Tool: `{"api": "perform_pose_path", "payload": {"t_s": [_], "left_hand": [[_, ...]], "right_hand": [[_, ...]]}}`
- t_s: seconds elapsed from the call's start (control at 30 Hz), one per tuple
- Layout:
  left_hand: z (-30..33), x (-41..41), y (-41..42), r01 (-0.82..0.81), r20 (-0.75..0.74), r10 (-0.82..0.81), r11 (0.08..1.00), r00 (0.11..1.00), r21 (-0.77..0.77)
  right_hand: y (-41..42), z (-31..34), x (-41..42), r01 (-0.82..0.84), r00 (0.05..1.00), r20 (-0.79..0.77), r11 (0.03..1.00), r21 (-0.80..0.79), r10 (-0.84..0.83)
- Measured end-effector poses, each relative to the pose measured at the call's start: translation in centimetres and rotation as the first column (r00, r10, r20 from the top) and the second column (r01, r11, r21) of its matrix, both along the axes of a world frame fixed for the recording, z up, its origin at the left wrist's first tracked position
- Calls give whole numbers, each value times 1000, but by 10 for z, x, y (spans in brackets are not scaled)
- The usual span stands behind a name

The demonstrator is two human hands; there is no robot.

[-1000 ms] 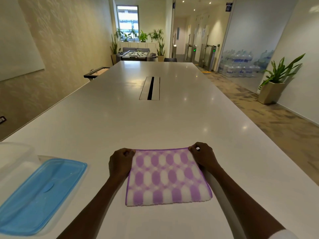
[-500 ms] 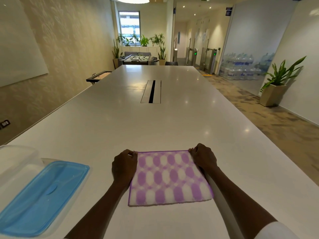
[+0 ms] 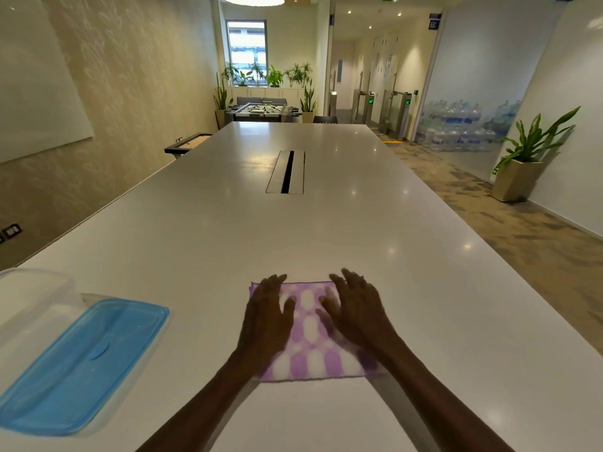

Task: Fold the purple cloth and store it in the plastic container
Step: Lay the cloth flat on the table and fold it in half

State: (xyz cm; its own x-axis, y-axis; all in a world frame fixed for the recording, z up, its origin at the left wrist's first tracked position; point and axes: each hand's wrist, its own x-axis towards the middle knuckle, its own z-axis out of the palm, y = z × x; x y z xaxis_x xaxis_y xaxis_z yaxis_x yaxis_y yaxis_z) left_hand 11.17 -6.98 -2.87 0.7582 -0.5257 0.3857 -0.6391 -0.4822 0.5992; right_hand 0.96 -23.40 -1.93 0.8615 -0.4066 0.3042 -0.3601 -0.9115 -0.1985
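Observation:
The purple-and-white patterned cloth (image 3: 308, 334) lies folded flat on the white table (image 3: 293, 230), close to the near edge. My left hand (image 3: 266, 316) rests palm down on the cloth's left part, fingers spread. My right hand (image 3: 355, 309) lies flat on its right part, fingers also spread. Neither hand grips the cloth. At the far left stands the clear plastic container (image 3: 31, 298), partly cut off by the frame. Its blue lid (image 3: 78, 363) lies flat on the table beside it.
A cable slot (image 3: 287, 171) is set into the table's middle. The table's right edge drops to a carpeted floor with a potted plant (image 3: 525, 161). A wall runs along the left side.
Both hands let go of the cloth's far corners and moved inward onto its top, now flat with fingers spread. The cloth stays in place.

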Motion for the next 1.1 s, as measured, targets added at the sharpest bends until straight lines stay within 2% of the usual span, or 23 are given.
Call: {"api": "perform_pose_path", "payload": {"t_s": [0.07,0.13,0.2,0.37,0.47,0.6,0.7,0.83,0.97,1.1], "left_hand": [[-10,-4,-1,59,-39,-54,990,998,127],[-18,-4,2,39,-56,-22,950,998,310],[-21,-4,7,-8,-3,10,898,1000,440],[-12,-6,7,-11,1,12,847,1000,532],[-6,-12,9,-12,6,10,844,1000,535],[6,-37,13,2,33,-19,898,999,441],[1,-58,17,34,6,-39,927,999,372],[-16,-68,25,-8,79,-36,863,996,505],[-16,-67,25,-21,99,-37,850,994,527],[-19,-67,26,-33,74,-6,859,997,511]], "right_hand": [[10,-6,-2,-50,982,-176,996,76,63],[14,-13,-6,-31,962,-264,992,120,62],[16,-19,-10,1,955,-294,995,100,28],[17,-16,-10,25,952,-305,998,61,-5],[24,-11,-16,-6,954,-298,998,68,26],[43,-8,-34,-85,974,-209,996,4,84],[62,-20,-47,-92,982,-163,995,48,98],[70,-30,-56,-48,982,-182,998,46,55],[66,-26,-58,-2,975,-222,998,69,18],[56,-22,-76,141,972,-204,982,125,-114]]}}
